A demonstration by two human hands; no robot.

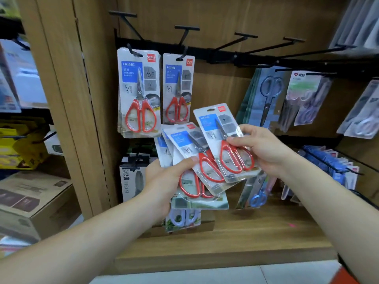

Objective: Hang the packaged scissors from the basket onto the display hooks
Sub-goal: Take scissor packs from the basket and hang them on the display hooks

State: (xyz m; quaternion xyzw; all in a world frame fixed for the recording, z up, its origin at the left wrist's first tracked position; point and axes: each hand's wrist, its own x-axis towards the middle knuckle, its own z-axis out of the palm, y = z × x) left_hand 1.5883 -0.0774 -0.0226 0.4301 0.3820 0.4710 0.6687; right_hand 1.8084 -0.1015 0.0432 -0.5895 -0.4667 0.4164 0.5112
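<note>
My left hand (164,181) grips a fanned stack of packaged red-handled scissors (184,148) from below, thumb on the front card. My right hand (260,148) pinches the frontmost scissors pack (217,128) at its right edge, tilted left, partly drawn off the stack. Above, two display hooks carry the same packs: a thick bunch (138,93) on the left hook (133,51) and a thinner one (178,89) on the second hook (183,54). The basket is out of view.
Several bare black hooks (242,39) jut from the rail (256,56) to the upper right. Other scissors packs (270,95) hang at right and lower down. A wooden shelf (246,232) lies below my hands. Cardboard boxes (30,201) stand at left.
</note>
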